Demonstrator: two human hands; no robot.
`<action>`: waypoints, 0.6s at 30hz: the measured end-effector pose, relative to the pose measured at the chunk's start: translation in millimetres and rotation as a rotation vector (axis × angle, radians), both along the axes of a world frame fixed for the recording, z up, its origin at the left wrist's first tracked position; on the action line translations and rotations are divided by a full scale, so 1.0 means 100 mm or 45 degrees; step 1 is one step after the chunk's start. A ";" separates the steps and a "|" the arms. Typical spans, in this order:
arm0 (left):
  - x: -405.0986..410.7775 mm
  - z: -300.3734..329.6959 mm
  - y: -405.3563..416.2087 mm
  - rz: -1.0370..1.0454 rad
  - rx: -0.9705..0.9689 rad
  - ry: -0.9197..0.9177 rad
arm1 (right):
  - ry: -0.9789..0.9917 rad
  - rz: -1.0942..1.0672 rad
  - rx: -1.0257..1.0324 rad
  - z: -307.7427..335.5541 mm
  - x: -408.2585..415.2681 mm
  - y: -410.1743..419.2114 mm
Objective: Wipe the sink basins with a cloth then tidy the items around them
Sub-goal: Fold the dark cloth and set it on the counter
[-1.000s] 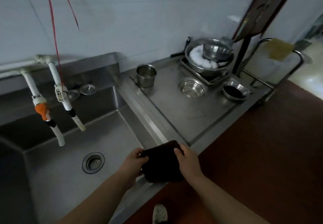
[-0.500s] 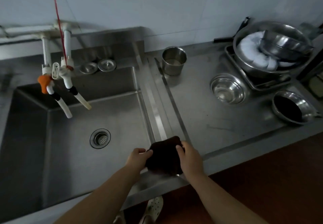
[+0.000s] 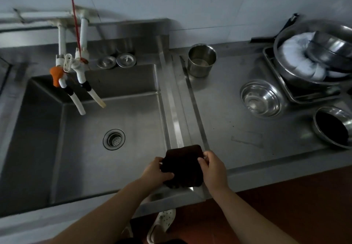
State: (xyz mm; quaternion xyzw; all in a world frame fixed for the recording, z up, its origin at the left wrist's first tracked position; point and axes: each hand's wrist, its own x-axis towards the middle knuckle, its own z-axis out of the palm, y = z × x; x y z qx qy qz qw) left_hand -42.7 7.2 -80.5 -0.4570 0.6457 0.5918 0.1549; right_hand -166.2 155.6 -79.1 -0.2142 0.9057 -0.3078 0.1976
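At the near edge of the counter (image 3: 247, 169), on the raised ridge that bounds the sink basin (image 3: 114, 148) on its right, both hands hold a dark cloth (image 3: 182, 164). The left hand (image 3: 157, 171) grips the cloth's left edge with curled fingers, and the right hand (image 3: 213, 167) pinches its right edge, thumb on top. Gripped from both sides like this, the cloth seems to be kept folded into a compact pad, probably so it presents a flat face for wiping. It looks dark brown, nearly black, thick and soft, squarish in outline, with its lower edge bunched. It sits just right of the basin, not yet down inside it, so the wiping appears still to come. Beyond the cloth and to its left, the basin floor shows a round drain strainer (image 3: 114, 139); farther back two white taps (image 3: 76, 83) hang over the basin, one with an orange handle. Behind the taps, two sink plugs (image 3: 116, 61) rest on the back ledge. Far right of the cloth stand a steel cup (image 3: 202, 60) and steel bowls (image 3: 261, 98).
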 end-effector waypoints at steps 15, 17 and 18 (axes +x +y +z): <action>0.39 0.00 -0.32 0.068 -0.159 0.057 | 0.192 0.003 0.099 0.17 0.02 -0.19; 0.54 0.10 -0.43 0.074 -0.214 0.098 | 0.249 0.060 0.101 0.28 0.08 -0.29; 0.61 0.16 -0.49 0.062 -0.262 0.116 | 0.281 0.110 0.101 0.34 0.13 -0.36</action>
